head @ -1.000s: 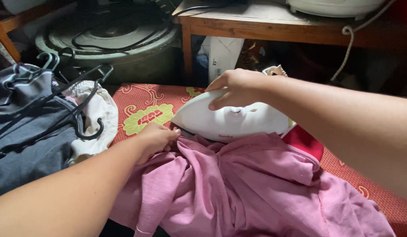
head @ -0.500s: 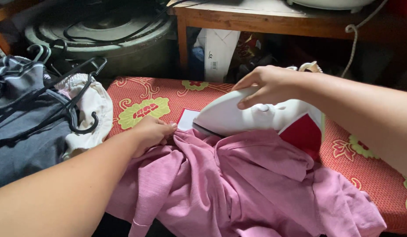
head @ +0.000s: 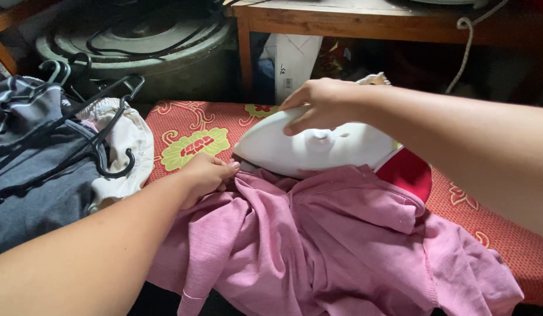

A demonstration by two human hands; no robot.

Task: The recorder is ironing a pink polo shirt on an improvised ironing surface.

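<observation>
A white and red clothes iron (head: 318, 149) rests on a crumpled pink garment (head: 324, 246) that lies over a red board cover with green and yellow flowers (head: 189, 137). My right hand (head: 321, 105) grips the top of the iron. My left hand (head: 206, 175) pinches the pink cloth's edge just left of the iron's tip, fingers closed on the fabric.
A pile of grey clothes (head: 31, 169) with black hangers (head: 102, 129) and a cream garment (head: 128, 152) lies at the left. Behind stand a round metal lid (head: 137, 47) with cables, a wooden table (head: 365, 26), a white box (head: 295, 64) and a hanging rope (head: 467, 47).
The iron has slid left toward my left hand, after moving right half a second before. My left hand has kept its hold on the cloth.
</observation>
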